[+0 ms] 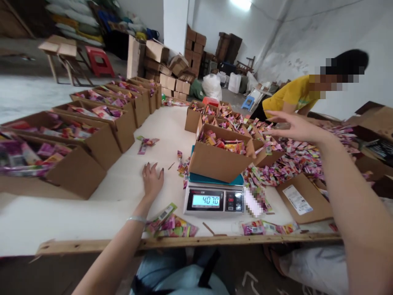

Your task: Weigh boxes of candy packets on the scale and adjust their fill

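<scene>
Cardboard box (219, 157) full of bright sachets sits on the tray of a scale (213, 198), so its load can be read off the lit display facing the person; the display sits just this side of the box, below and to the right of the left fingertips. The left hand (152, 180) lies flat on the white table (76, 217), palm down, fingers spread and relaxed, gripping nothing; it seems to serve as a brace while the other arm stretches out. A few loose sachets (147, 143) lie beyond its fingertips, and a small bundle of packets (170, 224) lies by its wrist, near the table's wooden edge.

The right hand (294, 127) is held out in the air past the box, palm down, fingers extended and loosely open; whether anything small is pinched under them cannot be told from this angle. Directly beneath and beyond those fingers spreads a heap of sachets (294, 159), the loose stock kept within arm's reach of the scale. To the left of the fingers are more open boxes (215, 116) with the same goods.

Along the far left of the table runs a row of filled boxes (101, 123), set aside well away from both hands. A person in a yellow shirt (291, 96) bends over the heap from the far side.
</scene>
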`<state>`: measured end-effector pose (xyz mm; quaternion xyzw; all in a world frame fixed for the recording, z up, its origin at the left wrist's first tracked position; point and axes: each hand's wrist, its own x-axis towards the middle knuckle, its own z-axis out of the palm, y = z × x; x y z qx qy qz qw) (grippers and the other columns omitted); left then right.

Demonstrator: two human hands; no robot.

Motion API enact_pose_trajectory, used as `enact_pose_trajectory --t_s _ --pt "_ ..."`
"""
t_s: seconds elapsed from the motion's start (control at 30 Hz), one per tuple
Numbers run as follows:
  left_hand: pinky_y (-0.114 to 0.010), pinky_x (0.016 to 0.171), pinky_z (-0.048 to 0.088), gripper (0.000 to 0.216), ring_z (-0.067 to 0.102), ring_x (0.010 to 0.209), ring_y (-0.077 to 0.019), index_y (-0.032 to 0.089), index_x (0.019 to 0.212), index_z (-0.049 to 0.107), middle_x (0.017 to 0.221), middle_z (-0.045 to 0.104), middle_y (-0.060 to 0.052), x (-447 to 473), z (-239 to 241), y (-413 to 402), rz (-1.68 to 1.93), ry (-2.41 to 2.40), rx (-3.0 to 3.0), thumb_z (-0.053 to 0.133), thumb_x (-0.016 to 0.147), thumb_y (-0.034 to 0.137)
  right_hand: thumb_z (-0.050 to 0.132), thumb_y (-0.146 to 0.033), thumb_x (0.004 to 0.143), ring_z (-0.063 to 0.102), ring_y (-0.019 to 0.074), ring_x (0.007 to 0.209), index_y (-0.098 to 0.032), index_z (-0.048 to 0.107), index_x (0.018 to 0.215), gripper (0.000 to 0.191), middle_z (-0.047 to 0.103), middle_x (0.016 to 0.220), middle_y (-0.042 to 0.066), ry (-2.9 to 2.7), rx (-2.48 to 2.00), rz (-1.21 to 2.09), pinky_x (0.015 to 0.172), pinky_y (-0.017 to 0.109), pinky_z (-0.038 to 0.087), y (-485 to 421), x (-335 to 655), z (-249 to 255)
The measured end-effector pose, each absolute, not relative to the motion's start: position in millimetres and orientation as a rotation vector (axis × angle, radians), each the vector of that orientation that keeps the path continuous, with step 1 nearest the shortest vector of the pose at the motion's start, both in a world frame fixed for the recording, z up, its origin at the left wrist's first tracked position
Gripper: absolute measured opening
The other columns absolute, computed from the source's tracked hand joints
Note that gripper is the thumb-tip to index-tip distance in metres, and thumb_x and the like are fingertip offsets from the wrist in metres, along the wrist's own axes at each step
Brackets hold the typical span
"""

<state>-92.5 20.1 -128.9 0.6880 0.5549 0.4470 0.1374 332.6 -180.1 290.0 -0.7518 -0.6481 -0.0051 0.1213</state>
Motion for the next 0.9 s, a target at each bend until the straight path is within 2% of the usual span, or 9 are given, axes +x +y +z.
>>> enact_pose_trajectory --t_s 0.07,0.17,0.23,0.3,0.47,0.63,0.73,0.8,0.9 --pt "-0.064 0.128 0.029 0.051 0.035 0.157 -0.0436 0.006 0.138 0.06 0.159 0.047 -0.032 -92 -126 18 1.273 1.599 1.985 0.052 0.097 0.035 0.075 -0.068 0.084 0.046 0.0367 0.151 -0.033 0.056 0.155 0.081 0.048 0.163 0.007 -2.082 -1.947 0.216 0.127 0.056 0.039 -176 315 273" --pt "-0.063 0.129 0.027 0.051 0.033 0.158 -0.0424 0.006 0.14 0.059 0.16 0.045 -0.032 -91 -122 14 1.221 1.606 1.977 0.052 0.097 0.033 0.076 -0.075 0.078 0.024 0.0377 0.164 -0.029 0.078 0.116 0.06 0.037 0.171 0.002 -2.219 -1.79 0.346 0.135 0.061 0.017 -166 292 253" --pt "-0.063 0.13 0.026 0.052 0.032 0.158 -0.0421 0.004 0.141 0.058 0.16 0.044 -0.033 -90 -121 13 1.193 1.617 1.972 0.051 0.098 0.033 0.076 -0.076 0.078 0.025 0.0377 0.163 -0.024 0.077 0.092 0.054 0.042 0.168 0.004 -2.183 -1.688 0.432 0.135 0.062 0.017 -162 281 246" --pt "-0.062 0.13 0.025 0.052 0.032 0.158 -0.0416 0.004 0.142 0.057 0.16 0.044 -0.032 -89 -121 12 1.181 1.624 1.972 0.051 0.098 0.032 0.077 -0.073 0.078 0.036 0.0359 0.159 -0.023 0.071 0.083 0.051 0.05 0.162 0.005 -2.046 -1.576 0.502 0.132 0.06 0.027 -164 276 247" --pt "-0.059 0.132 0.024 0.054 0.031 0.159 -0.0405 0.004 0.143 0.057 0.162 0.044 -0.03 -87 -122 12 1.183 1.638 1.967 0.052 0.098 0.033 0.072 -0.065 0.082 0.056 0.0263 0.145 -0.034 0.066 0.104 0.038 0.066 0.145 -0.001 -1.655 -1.549 0.276 0.114 0.052 0.05 -189 295 276" --pt "-0.06 0.131 0.024 0.051 0.032 0.159 -0.0388 0.01 0.143 0.058 0.163 0.044 -0.027 -86 -121 11 1.195 1.629 1.941 0.052 0.098 0.033 0.067 -0.072 0.084 0.053 0.037 0.146 -0.032 0.068 0.122 0.055 0.062 0.148 0.011 -1.447 -1.851 -0.113 0.118 0.059 0.044 -205 359 288" --pt "-0.06 0.132 0.023 0.053 0.029 0.16 -0.0391 0.007 0.144 0.056 0.163 0.042 -0.029 -85 -121 11 1.17 1.63 1.935 0.052 0.098 0.033 0.073 -0.066 0.084 0.043 0.042 0.153 -0.026 0.057 0.146 0.076 0.052 0.157 0.017 -1.302 -2.102 -0.248 0.124 0.062 0.035 -201 380 270" --pt "-0.059 0.133 0.022 0.054 0.029 0.161 -0.0391 0.007 0.145 0.056 0.164 0.042 -0.029 -86 -120 12 1.164 1.631 1.925 0.052 0.098 0.034 0.076 -0.052 0.088 0.045 0.0369 0.152 -0.022 0.045 0.156 0.081 0.048 0.16 0.021 -1.335 -2.102 -0.123 0.123 0.055 0.039 -191 376 253" --pt "-0.063 0.132 0.022 0.054 0.031 0.16 -0.0393 0.009 0.144 0.056 0.163 0.046 -0.027 -86 -115 12 1.154 1.61 1.863 0.053 0.098 0.038 0.059 -0.045 0.101 0.067 0.027 0.129 -0.023 0.029 0.165 0.074 0.051 0.158 0.023 -1.375 -2.025 0.364 0.099 0.043 0.058 -168 352 227"
